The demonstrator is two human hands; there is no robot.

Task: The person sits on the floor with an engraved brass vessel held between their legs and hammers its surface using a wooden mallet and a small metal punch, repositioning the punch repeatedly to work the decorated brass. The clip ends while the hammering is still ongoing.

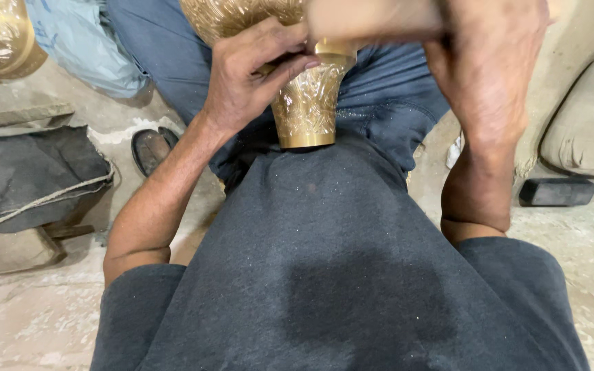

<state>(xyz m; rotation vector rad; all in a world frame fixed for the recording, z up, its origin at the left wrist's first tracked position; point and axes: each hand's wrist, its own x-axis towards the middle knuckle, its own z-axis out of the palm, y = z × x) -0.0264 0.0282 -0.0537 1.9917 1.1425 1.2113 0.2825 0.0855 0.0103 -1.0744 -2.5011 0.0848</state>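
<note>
Brass vase (pixel 305 103), engraved, neck braced against the person's dark shirt (pixel 324 261). Left hand (pixel 245 82) pinches its narrow collar; right hand (pixel 489 69) is wrapped around a blurred tool (pixel 372 19). Likely heavy, rigid, slippery; hold at the collar.

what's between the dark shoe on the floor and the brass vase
In the head view, the left forearm crosses between the shoe and the vase.
</note>
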